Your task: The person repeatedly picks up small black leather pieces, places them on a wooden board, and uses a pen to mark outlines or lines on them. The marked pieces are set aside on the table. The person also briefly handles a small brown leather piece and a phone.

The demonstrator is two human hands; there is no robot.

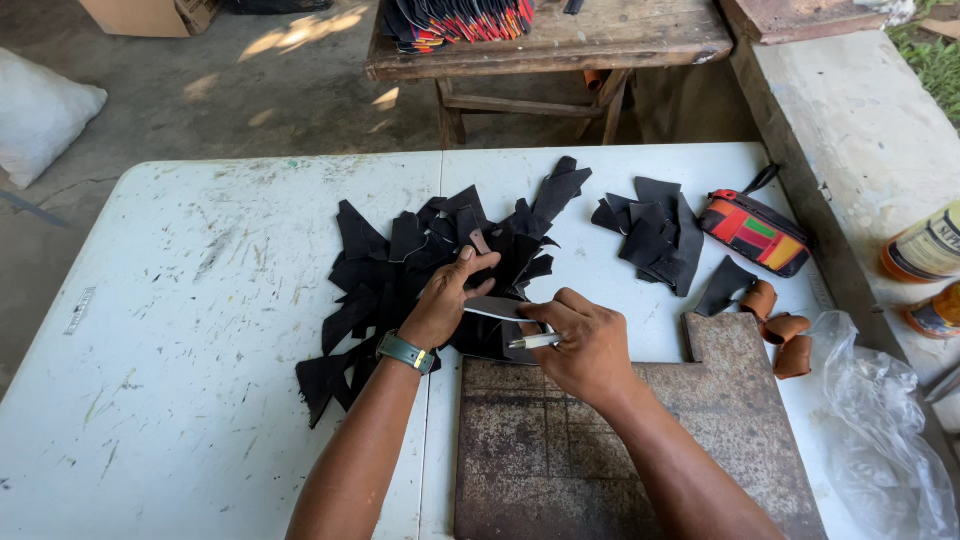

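Table: a white, scuffed folding plastic table [200, 330] carries everything the hands work over; its middle seam runs just left of the grip.
Slab: a rusty brown, flat metal-looking slab [560, 440] with a notched upper right corner lies under the right forearm, its top edge just below the grip.
Big pile: a spread heap of black, jagged leather offcuts [385, 275] lies under and beyond the left hand, reaching away to the left of the grip.
Small pile: a smaller stack of black leather pieces [655, 235] sits up and to the right of the grip, apart from it.
Pouch: a zipped fabric pouch in red, green and orange patches [755, 232] lies farther right, just beside the small pile.
Brown bits: three curled tan leather pieces [780, 328] rest to the right of the grip, by the slab's notch.
Left hand: the left hand [445, 300], a green-strapped watch [405, 351] on its wrist, is curled over a black leather piece [480, 335]; thumb raised, fingers pressing the piece down.
Right hand: the right hand [580, 345] is closed tight round the pale handle of a knife [505, 312]; the grey blade points left and lies across the black piece, between the two hands.
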